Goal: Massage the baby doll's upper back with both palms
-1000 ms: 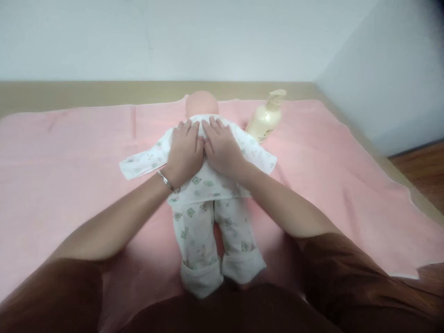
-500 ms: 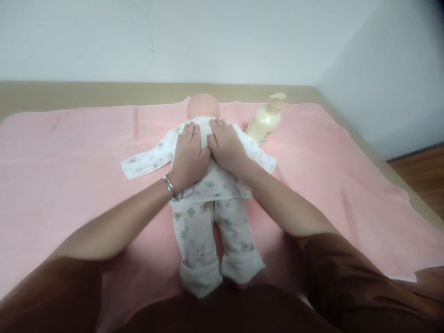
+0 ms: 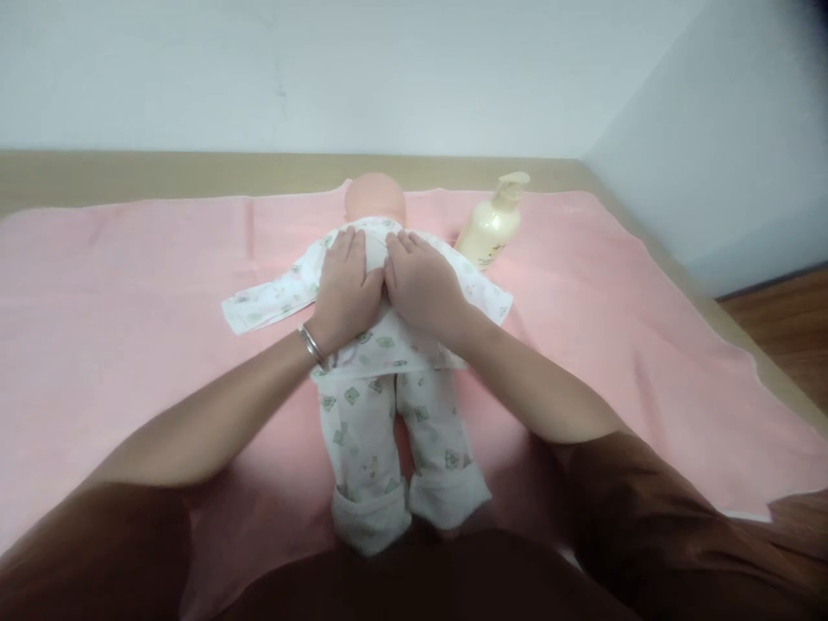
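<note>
A baby doll (image 3: pixel 375 197) in a white printed top (image 3: pixel 388 349) and matching trousers (image 3: pixel 362 431) with turned-up cuffs lies with its head away from me. Only the smooth back of its head shows, so it seems to be face down. Flat on the left side of the doll's upper back rests my left hand (image 3: pixel 346 289), a silver bangle at its wrist. My right hand (image 3: pixel 423 289) lies flat on the other side, fingers stretched toward the head. The two thumbs nearly meet over the middle. Neither hand grips anything.
A pale yellow pump bottle (image 3: pixel 492 226) stands just right of the doll's shoulder. Beneath everything spreads a pink cloth (image 3: pixel 142 285) over a tan surface (image 3: pixel 194 177). A white wall (image 3: pixel 414 78) rises behind, and wood flooring (image 3: pixel 782 336) shows at the right.
Both hands stay on the doll's back; my right hand's fingers have drawn slightly closer together and a little lower. The whole view has shifted slightly.
</note>
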Motion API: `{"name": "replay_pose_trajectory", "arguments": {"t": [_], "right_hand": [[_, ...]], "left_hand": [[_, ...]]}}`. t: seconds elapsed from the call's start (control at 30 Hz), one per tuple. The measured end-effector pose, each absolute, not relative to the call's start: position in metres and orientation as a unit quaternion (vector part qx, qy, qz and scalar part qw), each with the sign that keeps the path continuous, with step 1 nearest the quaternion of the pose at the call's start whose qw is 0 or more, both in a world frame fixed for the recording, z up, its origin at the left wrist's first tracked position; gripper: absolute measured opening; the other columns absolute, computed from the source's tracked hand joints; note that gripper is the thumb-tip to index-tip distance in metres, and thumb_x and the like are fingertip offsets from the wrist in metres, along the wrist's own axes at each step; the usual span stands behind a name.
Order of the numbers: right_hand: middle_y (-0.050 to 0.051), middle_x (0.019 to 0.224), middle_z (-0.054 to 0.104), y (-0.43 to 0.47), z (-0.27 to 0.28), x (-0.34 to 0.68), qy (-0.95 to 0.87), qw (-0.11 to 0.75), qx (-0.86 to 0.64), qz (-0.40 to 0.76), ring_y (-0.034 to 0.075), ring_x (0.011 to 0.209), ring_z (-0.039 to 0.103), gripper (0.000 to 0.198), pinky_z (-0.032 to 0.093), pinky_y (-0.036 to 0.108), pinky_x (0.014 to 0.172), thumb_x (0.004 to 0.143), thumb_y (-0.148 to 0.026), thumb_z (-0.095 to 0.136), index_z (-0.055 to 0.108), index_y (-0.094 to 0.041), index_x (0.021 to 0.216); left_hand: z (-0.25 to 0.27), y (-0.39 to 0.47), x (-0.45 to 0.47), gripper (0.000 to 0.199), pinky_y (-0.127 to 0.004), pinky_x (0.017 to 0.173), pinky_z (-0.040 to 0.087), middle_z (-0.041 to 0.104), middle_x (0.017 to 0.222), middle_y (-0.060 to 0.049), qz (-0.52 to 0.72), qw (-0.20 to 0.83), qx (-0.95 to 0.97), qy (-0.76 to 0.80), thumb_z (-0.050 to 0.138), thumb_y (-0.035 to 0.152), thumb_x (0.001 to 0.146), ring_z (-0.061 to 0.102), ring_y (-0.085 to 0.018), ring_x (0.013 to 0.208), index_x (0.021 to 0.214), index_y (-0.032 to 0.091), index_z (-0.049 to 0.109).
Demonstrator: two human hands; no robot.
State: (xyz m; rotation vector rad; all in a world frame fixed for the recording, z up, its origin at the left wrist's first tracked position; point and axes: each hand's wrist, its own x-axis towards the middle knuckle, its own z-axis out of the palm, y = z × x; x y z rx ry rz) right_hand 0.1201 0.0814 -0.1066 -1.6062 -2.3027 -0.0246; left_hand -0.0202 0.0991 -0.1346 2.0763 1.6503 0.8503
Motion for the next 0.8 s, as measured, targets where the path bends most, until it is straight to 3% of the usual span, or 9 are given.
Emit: {"name": "replay_pose_trajectory", "arguments": {"t": [0.13,0.2,0.43,0.6,0.8], "right_hand": [[0.024,0.156,0.048,0.070,-0.101,0.116,-0.809,0.142,-0.570,0.009,0.035,0.151,0.043,0.053,0.038,0.049,0.127,0.105,-0.020,0.036,0.045,0.002,0.152],[0.023,0.158,0.046,0.069,-0.100,0.114,-0.808,0.138,-0.573,0.021,0.035,0.153,0.040,0.053,0.036,0.048,0.128,0.105,-0.020,0.036,0.044,0.001,0.153],[0.024,0.157,0.047,0.078,-0.109,0.117,-0.816,0.164,-0.555,0.007,0.032,0.152,0.042,0.054,0.034,0.049,0.129,0.103,-0.019,0.034,0.046,0.001,0.152],[0.020,0.156,0.050,0.106,-0.113,0.129,-0.823,0.173,-0.540,0.045,0.031,0.150,0.043,0.052,0.034,0.049,0.128,0.103,-0.022,0.029,0.050,-0.001,0.146],[0.016,0.154,0.053,0.124,-0.122,0.137,-0.816,0.202,-0.539,0.057,0.029,0.145,0.048,0.047,0.034,0.053,0.126,0.105,-0.027,0.025,0.058,-0.009,0.133]], "left_hand": [[-0.145,0.118,-0.029,0.055,-0.054,0.132,0.029,0.054,0.151,-0.013,0.340,0.156,0.715,0.590,0.041,0.026,0.087,0.043,-0.032,0.149,0.139,0.017,0.056],[-0.146,0.124,-0.032,0.052,-0.055,0.130,0.033,0.059,0.145,-0.014,0.342,0.157,0.708,0.597,0.040,0.025,0.087,0.047,-0.032,0.144,0.134,0.017,0.059],[-0.143,0.115,-0.030,0.060,-0.056,0.135,0.019,0.038,0.164,-0.018,0.307,0.163,0.716,0.606,0.035,0.030,0.093,0.027,-0.034,0.159,0.148,0.009,0.046],[-0.139,0.093,-0.022,0.057,-0.060,0.133,0.019,0.041,0.162,-0.020,0.310,0.098,0.765,0.556,0.033,0.035,0.099,0.027,-0.036,0.159,0.149,0.009,0.045],[-0.123,0.073,-0.015,0.057,-0.060,0.131,0.026,0.040,0.162,-0.023,0.256,0.101,0.792,0.545,0.034,0.030,0.098,0.030,-0.037,0.158,0.148,0.005,0.046]]}}
